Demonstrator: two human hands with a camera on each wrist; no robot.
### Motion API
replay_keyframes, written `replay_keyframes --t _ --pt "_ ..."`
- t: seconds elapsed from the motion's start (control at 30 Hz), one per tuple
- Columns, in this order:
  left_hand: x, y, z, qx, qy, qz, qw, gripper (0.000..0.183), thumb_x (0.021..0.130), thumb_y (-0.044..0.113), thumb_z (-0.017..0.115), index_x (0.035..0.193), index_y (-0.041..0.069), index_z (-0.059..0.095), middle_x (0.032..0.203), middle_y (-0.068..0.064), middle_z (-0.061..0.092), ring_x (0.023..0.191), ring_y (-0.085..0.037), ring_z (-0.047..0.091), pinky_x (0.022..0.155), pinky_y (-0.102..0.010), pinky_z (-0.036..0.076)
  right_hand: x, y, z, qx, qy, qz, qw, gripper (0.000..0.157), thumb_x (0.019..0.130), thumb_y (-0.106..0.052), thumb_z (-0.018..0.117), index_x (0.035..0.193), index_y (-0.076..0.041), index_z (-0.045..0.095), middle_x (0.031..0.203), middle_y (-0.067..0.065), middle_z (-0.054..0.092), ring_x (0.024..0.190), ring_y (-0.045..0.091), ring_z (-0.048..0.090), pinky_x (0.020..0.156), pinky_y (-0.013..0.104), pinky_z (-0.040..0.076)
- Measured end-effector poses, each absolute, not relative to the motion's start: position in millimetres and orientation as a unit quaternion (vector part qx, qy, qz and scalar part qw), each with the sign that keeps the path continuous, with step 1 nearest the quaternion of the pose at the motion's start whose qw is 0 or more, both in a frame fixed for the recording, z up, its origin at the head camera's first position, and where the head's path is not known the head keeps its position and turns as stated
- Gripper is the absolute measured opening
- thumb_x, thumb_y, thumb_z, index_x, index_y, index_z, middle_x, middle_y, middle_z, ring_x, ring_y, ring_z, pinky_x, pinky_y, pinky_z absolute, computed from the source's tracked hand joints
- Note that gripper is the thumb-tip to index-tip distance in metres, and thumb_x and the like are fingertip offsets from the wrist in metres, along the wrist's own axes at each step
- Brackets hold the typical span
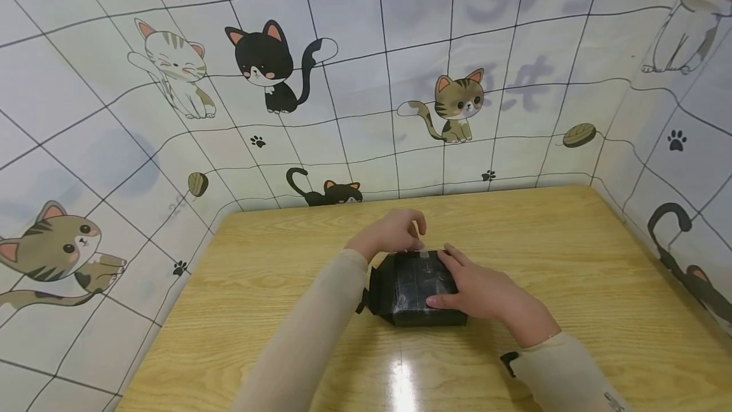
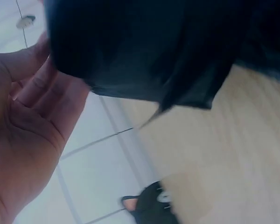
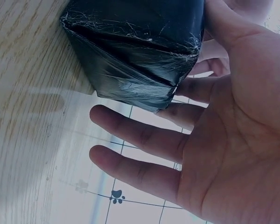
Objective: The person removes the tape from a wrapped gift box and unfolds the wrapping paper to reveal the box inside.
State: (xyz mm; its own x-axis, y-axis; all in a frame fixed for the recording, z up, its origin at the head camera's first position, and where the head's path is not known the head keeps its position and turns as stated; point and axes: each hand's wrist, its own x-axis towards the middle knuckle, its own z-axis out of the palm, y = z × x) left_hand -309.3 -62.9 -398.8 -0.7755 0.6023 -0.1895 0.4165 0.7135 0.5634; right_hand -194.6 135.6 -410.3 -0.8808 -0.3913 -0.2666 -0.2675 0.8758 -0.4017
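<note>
A small box wrapped in shiny black plastic (image 1: 420, 285) lies on the table, with loose black flaps (image 1: 377, 291) sticking out at its left end. My left hand (image 1: 394, 231) is at the box's far edge, fingers bent, thumb and fingertips pinching at a small whitish, clear strip like tape (image 1: 423, 252) there. In the left wrist view, the dark box hides part of these fingertips. My right hand (image 1: 483, 288) holds the box's right side, thumb on top and forefingers over the far edge. The right wrist view shows its other fingers (image 3: 135, 168) stretched out past the creased, folded end.
The wood-grain table (image 1: 257, 310) extends around the box on all sides. Behind it and at both sides rises a white gridded covering (image 1: 366, 100) printed with cartoon cats. A dark band (image 1: 509, 362) shows at the right sleeve.
</note>
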Motion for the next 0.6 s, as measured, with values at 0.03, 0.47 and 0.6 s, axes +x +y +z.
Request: replay_keyframes --t 0.03,0.47,0.6 --pt "-312.5 -63.8 -400.3 0.271 0.903 0.273 0.194 0.018 0.102 0.013 0.072 0.118 0.009 0.065 0.101 -0.008 0.079 0.080 -0.015 0.072 0.073 -0.029 0.057 -194.6 135.5 -410.1 -0.173 0.953 -0.180 0.172 0.112 0.091 -0.069 0.072 0.168 -0.002 0.027 0.177 0.023 0.017 0.135 0.049 0.061 0.087 0.058 0.059" --pt "-328.7 -73.1 -408.2 0.162 0.842 0.438 0.270 0.027 0.101 0.013 0.069 0.128 0.010 0.063 0.113 -0.016 0.074 0.093 -0.028 0.080 0.083 -0.043 0.065 -195.1 137.0 -412.3 -0.172 0.952 -0.192 0.164 0.111 0.091 -0.069 0.073 0.168 -0.003 0.027 0.177 0.024 0.018 0.141 0.052 0.055 0.096 0.066 0.056" --pt "-328.3 -75.8 -411.6 0.135 0.830 0.465 0.278 0.029 0.102 0.012 0.066 0.131 0.007 0.064 0.122 -0.022 0.073 0.096 -0.029 0.080 0.082 -0.042 0.064 -195.2 137.8 -413.7 -0.171 0.952 -0.195 0.163 0.112 0.090 -0.069 0.073 0.168 -0.003 0.027 0.177 0.023 0.018 0.141 0.052 0.055 0.096 0.066 0.056"
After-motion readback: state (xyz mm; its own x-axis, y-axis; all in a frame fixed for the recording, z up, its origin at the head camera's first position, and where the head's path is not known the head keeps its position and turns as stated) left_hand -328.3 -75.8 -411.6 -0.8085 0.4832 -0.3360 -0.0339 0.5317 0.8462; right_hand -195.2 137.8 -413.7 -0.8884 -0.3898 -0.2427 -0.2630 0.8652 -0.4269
